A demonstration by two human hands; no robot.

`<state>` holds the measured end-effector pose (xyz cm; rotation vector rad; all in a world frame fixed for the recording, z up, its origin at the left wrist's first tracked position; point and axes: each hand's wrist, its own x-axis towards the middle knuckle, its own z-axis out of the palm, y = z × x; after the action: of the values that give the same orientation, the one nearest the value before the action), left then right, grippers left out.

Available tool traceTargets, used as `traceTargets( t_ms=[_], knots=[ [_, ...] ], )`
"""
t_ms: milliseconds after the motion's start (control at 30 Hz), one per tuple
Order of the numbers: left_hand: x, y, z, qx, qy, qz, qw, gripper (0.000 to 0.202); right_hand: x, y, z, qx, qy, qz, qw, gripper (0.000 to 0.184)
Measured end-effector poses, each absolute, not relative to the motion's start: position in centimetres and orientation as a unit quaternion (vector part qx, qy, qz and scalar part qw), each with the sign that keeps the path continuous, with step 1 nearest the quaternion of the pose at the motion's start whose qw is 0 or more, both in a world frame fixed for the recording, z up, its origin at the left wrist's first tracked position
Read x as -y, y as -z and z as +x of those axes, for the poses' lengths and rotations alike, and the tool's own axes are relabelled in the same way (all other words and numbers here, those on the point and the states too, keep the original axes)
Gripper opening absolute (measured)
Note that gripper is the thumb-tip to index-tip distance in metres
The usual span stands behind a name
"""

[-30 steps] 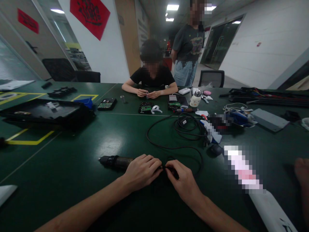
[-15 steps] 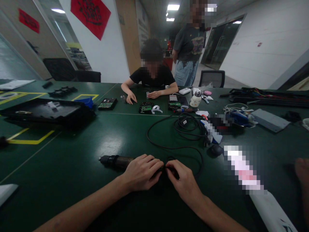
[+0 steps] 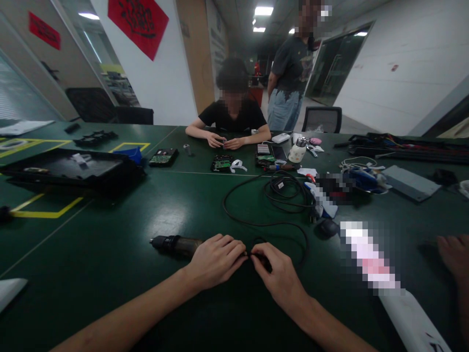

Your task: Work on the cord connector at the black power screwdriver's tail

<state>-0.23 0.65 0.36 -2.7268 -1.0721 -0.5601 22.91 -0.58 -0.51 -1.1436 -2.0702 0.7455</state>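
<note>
An electric screwdriver (image 3: 179, 245) lies on the green table, its bit end pointing left. My left hand (image 3: 218, 259) is wrapped over its rear part, fingers closed, hiding that end. Facing it, my right hand (image 3: 276, 264) is closed in a pinch on the end of a black cable (image 3: 307, 244). A small dark connector (image 3: 247, 253) shows in the narrow gap between my fingertips. From my right hand the cable loops away to a coil (image 3: 286, 190) farther up the table. How far the connector sits in the screwdriver I cannot tell.
Across the table (image 3: 176, 195) sits a person (image 3: 232, 115) with small parts and circuit boards (image 3: 222, 163). A black tray (image 3: 73, 171) lies left. A mouse-like dark object (image 3: 327, 227) and a white, partly blurred strip (image 3: 412, 313) lie right. Another person's hand (image 3: 454, 252) rests at the right edge.
My hands stay nearly in place; the connector between my fingertips shows more clearly. The seated person's hands have come together. The hand at the right edge has moved inward. The standing person has shifted right.
</note>
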Motion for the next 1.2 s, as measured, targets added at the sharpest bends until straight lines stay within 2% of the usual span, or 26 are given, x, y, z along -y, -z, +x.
traceTargets(
  t_ms=[500,600,1200],
  knots=[
    [-0.70,-0.31,-0.30,0.340,0.176,-0.923,0.044,0.025,0.59,0.18,22.80,0.787,-0.278,-0.438,0.333,0.013],
    [-0.73,-0.27,-0.29,0.352,0.177,-0.917,0.058,0.021,0.55,0.29,22.78,0.788,-0.279,-0.437,0.331,0.012],
    [-0.76,-0.50,-0.30,0.329,0.188,-0.922,0.080,0.025,0.51,0.12,22.82,0.791,-0.276,-0.437,0.327,0.013]
  ],
)
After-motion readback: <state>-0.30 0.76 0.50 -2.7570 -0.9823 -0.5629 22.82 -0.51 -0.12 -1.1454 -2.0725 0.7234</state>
